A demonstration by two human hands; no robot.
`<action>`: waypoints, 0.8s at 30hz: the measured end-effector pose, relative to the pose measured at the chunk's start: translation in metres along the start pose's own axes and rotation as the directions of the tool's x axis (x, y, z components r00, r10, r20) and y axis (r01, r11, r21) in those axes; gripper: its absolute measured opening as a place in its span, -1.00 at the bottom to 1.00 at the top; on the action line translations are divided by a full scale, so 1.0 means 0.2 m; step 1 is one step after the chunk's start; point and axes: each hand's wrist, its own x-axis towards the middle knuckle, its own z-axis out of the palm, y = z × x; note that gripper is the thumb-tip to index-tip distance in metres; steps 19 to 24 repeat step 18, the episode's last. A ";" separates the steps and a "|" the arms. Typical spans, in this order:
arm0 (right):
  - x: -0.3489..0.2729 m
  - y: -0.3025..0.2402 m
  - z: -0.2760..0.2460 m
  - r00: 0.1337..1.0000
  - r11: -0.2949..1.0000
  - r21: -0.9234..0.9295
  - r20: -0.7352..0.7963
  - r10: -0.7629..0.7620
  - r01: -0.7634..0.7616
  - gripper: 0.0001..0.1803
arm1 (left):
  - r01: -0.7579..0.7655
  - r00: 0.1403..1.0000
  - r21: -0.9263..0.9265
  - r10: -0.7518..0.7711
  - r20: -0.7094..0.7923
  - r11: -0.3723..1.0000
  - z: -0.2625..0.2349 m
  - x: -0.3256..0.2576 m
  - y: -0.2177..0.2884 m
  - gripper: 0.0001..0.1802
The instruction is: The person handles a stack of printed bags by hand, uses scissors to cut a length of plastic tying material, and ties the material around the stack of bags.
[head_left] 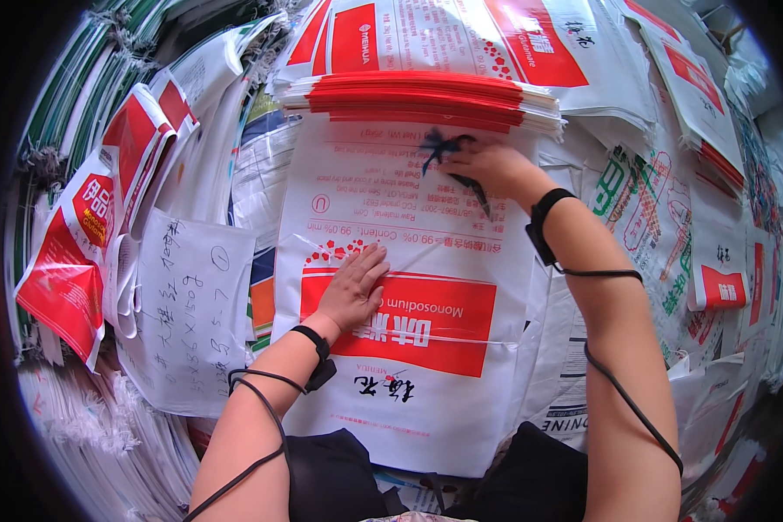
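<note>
1. Left hand [354, 287]: lies flat, palm down, fingers spread and released, on the white woven sack [409, 287]. It grips nothing. The fingertips rest at the upper edge of the sack's red printed panel [435, 335].
2. Right hand [487, 165]: closed around a dark marker [471, 184], with the tip pointing down toward the sack's white upper area. A dark scribbled mark [438, 146] sits just left of the knuckles.
3. The white woven sack lies spread open in front of the person, print upside down to the viewer. Its far edge runs under the stack of red-edged sacks [426, 100]; its near edge ends just above the dark cloth [339, 474] at the lower rim.
4. Both wrists carry a black band [544, 222] with a thin black cable [622, 391] trailing down the forearm.
5. Left edge: a handwritten paper sheet [187, 313] lies just beside the sack, with folded red and white bags [87, 244] beyond it.
6. Right edge: overlapping printed sacks [648, 209] crowd against the sack's side and run to the rim.
7. Open room: the only unobstructed flat surface is the sack itself, between the 2 hands. Piled bags close in on all other sides.
</note>
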 end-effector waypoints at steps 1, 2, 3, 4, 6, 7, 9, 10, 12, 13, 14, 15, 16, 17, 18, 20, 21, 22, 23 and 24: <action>-0.04 0.02 0.02 0.981 0.999 -0.035 -0.196 -0.006 -0.001 -0.62 | 0.002 1.000 -0.013 -0.002 0.005 1.000 -0.01 0.01 0.01 -0.47; -0.09 0.05 0.04 0.981 0.999 -0.035 -0.192 -0.004 -0.003 -0.62 | 0.001 1.000 -0.017 -0.001 0.005 1.000 -0.01 0.01 0.01 -0.47; -0.13 0.06 0.02 0.986 0.994 -0.023 -0.124 0.108 -0.111 -0.60 | -0.004 1.000 -0.022 0.004 0.001 1.000 -0.01 0.00 0.00 -0.46; -0.17 0.06 0.00 0.974 0.975 -0.018 -0.056 0.220 -0.221 -0.59 | -0.010 1.000 -0.025 0.010 -0.003 1.000 -0.01 0.00 0.00 -0.46; -0.26 0.06 0.00 0.962 0.963 -0.040 -0.071 0.262 -0.265 -0.61 | -0.021 1.000 -0.020 0.021 -0.008 1.000 -0.01 0.01 0.00 -0.46; -0.30 0.06 0.01 0.938 0.933 -0.097 -0.038 0.344 -0.346 -0.62 | -0.030 0.999 -0.012 0.030 -0.014 0.999 -0.01 0.01 0.01 -0.47; -0.36 0.04 -0.02 0.900 0.888 -0.153 -0.013 0.437 -0.433 -0.63 | -0.037 0.999 -0.020 0.037 -0.014 0.999 0.00 0.01 0.00 -0.49; -0.38 0.02 -0.05 0.885 0.883 -0.137 0.064 0.461 -0.450 -0.62 | -0.034 0.999 -0.028 0.033 -0.018 0.999 0.01 0.01 0.00 -0.51; -0.48 -0.01 -0.09 0.851 0.863 -0.128 0.148 0.504 -0.489 -0.61 | -0.072 0.996 -0.021 0.071 -0.052 0.997 0.05 0.02 0.00 -0.60; -0.54 -0.03 -0.10 0.829 0.835 -0.077 0.097 0.551 -0.545 -0.60 | -0.040 0.998 0.000 0.040 -0.056 0.999 0.06 0.01 -0.02 -0.63; -0.60 -0.05 -0.11 0.800 0.801 -0.023 0.049 0.598 -0.598 -0.58 | -0.009 0.998 0.020 0.010 -0.061 1.000 0.07 0.01 -0.04 -0.67; -0.68 -0.09 -0.14 0.789 0.791 -0.022 0.052 0.612 -0.611 -0.58 | 0.036 0.999 0.046 -0.035 -0.029 0.998 0.05 0.02 -0.06 -0.71; -0.74 -0.15 -0.19 0.700 0.681 0.188 0.051 0.713 -0.708 -0.56 | 0.031 0.999 0.038 -0.030 -0.019 0.999 0.04 0.01 -0.10 -0.71; -0.82 -0.23 -0.24 0.596 0.528 0.385 0.076 0.799 -0.757 -0.54 | 0.110 0.994 0.005 -0.110 0.016 0.994 0.02 0.00 -0.14 -0.70; -0.88 -0.26 -0.23 0.582 0.511 0.389 0.085 0.808 -0.767 -0.54 | 0.184 0.982 -0.017 -0.182 0.057 0.983 -0.02 0.00 -0.16 -0.70; -0.88 -0.26 -0.23 0.582 0.511 0.389 0.085 0.808 -0.767 -0.54 | 0.184 0.982 -0.017 -0.182 0.057 0.983 -0.02 0.00 -0.16 -0.70; -0.88 -0.26 -0.23 0.582 0.511 0.389 0.085 0.808 -0.767 -0.54 | 0.184 0.982 -0.017 -0.182 0.057 0.983 -0.02 0.00 -0.16 -0.70; -0.88 -0.26 -0.23 0.582 0.511 0.389 0.085 0.808 -0.767 -0.54 | 0.184 0.982 -0.017 -0.182 0.057 0.983 -0.02 0.00 -0.16 -0.70; -0.88 -0.26 -0.23 0.582 0.511 0.389 0.085 0.808 -0.767 -0.54 | 0.184 0.982 -0.017 -0.182 0.057 0.983 -0.02 0.00 -0.16 -0.70; -0.88 -0.26 -0.23 0.582 0.511 0.389 0.085 0.808 -0.767 -0.54 | 0.184 0.982 -0.017 -0.182 0.057 0.983 -0.02 0.00 -0.16 -0.70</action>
